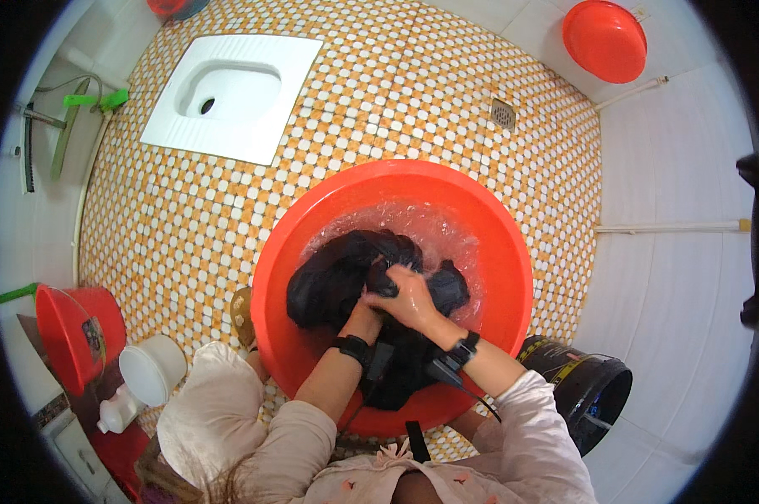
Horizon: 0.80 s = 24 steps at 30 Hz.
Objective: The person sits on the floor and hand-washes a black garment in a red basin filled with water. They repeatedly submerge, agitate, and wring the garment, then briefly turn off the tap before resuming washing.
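A large red plastic basin [392, 169] stands on the floor before me, holding soapy water and dark wet cloth [329, 283]. Over the middle of the basin my right hand [409, 297] grips a bunched fold of the cloth, thumb pointing left. My left hand [370, 309] meets it at the same fold; its fingers are mostly hidden by the cloth and the right hand, so its grip cannot be made out. More of the cloth hangs below my wrists, towards the basin's near side. Both wrists wear black straps with small dark devices, and a cable runs from the right one.
A white squat toilet [231, 94] lies at the upper left, a floor drain [503, 114] at the upper right. Left stand a red bucket [70, 334], a white tub [152, 370] and a white plastic bottle [121, 409]. A black bucket [568, 378] stands right of the basin.
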### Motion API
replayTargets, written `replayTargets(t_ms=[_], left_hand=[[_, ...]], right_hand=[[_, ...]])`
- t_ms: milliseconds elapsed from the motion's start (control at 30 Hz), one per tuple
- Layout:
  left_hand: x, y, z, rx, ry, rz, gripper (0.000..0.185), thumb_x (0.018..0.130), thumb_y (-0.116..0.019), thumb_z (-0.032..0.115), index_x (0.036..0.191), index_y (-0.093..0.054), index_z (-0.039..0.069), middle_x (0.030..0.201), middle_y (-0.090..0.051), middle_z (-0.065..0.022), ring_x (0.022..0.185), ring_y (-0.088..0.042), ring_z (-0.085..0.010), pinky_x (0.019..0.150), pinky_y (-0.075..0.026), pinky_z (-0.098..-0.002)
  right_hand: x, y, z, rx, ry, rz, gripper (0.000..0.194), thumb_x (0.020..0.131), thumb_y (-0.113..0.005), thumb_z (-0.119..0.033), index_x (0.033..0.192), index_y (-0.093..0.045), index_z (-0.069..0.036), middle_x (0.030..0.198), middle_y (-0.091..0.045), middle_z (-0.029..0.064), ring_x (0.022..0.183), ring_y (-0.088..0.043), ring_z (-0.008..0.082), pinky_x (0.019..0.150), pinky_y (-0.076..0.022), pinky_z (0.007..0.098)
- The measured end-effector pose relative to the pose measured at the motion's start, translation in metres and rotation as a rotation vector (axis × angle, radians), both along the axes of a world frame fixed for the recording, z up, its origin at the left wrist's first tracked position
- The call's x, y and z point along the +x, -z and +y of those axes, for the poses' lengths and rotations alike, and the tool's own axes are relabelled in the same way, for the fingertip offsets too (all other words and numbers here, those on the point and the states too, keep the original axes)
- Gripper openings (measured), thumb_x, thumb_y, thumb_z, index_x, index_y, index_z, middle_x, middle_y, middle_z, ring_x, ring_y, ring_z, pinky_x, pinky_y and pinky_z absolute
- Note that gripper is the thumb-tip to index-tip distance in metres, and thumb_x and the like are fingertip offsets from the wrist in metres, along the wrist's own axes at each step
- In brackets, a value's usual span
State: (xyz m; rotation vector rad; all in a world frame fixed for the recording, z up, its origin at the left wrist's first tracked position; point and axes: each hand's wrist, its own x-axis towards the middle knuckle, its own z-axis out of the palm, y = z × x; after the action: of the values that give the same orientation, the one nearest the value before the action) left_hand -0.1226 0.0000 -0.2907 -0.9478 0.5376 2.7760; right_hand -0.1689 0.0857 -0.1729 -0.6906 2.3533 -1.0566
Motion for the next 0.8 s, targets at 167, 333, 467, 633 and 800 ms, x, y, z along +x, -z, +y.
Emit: replayTargets(t_ms=[167,333,467,633,800], left_hand=[[-0.026,-0.018,0.034,-0.288,0.079,-0.340,0.021,0.082,-0.056,0.008,0.102,-0.059,0.003,0.095,-0.063,-0.0021,0.092,-0.060,-0.0141,0.080,-0.048,-0.0299],[-0.019,-0.031,0.057,-0.638,0.574,0.400,0.026,0.080,-0.067,0.006,0.105,-0.063,0.001,0.103,-0.064,-0.0041,0.096,-0.058,-0.0144,0.085,-0.047,-0.0299],[0.016,-0.034,0.075,-0.487,0.458,-0.072,0.029,0.078,-0.062,0.003,0.107,-0.065,0.006,0.100,-0.061,-0.0042,0.089,-0.057,-0.0174,0.081,-0.048,-0.0293],[0.030,-0.035,0.064,-0.253,0.037,-0.674,0.050,0.083,-0.057,0.006,0.127,-0.040,0.023,0.121,-0.048,-0.0077,0.104,-0.052,-0.0256,0.079,-0.051,-0.0450],[0.023,-0.038,0.015,-0.161,-0.021,-0.544,0.071,0.089,-0.060,0.028,0.145,-0.016,0.033,0.142,-0.034,-0.0117,0.118,-0.044,-0.0408,0.078,-0.052,-0.0560]], right_hand=[[-0.043,0.048,0.060,0.307,0.214,0.317,0.028,0.086,-0.056,-0.029,0.098,-0.063,-0.004,0.081,-0.065,0.0237,0.075,-0.063,0.0422,0.067,-0.0496,0.0513],[-0.040,0.037,0.140,0.979,0.272,-0.017,0.039,0.090,-0.052,-0.036,0.112,-0.061,-0.004,0.106,-0.063,0.0225,0.100,-0.059,0.0404,0.085,-0.0464,0.0530],[-0.038,0.035,0.125,0.773,0.311,0.294,0.044,0.086,-0.060,-0.029,0.126,-0.053,-0.014,0.134,-0.049,0.0198,0.125,-0.043,0.0402,0.098,-0.0359,0.0570],[-0.035,0.091,0.075,0.750,-0.131,0.217,0.071,0.076,-0.073,-0.040,0.139,-0.040,-0.045,0.155,-0.021,0.0105,0.131,-0.023,0.0560,0.094,-0.0287,0.0770],[-0.093,0.114,0.064,0.491,0.270,0.106,0.046,0.071,-0.067,-0.008,0.117,-0.064,-0.014,0.134,-0.050,0.0100,0.128,-0.041,0.0394,0.102,-0.0387,0.0530]])
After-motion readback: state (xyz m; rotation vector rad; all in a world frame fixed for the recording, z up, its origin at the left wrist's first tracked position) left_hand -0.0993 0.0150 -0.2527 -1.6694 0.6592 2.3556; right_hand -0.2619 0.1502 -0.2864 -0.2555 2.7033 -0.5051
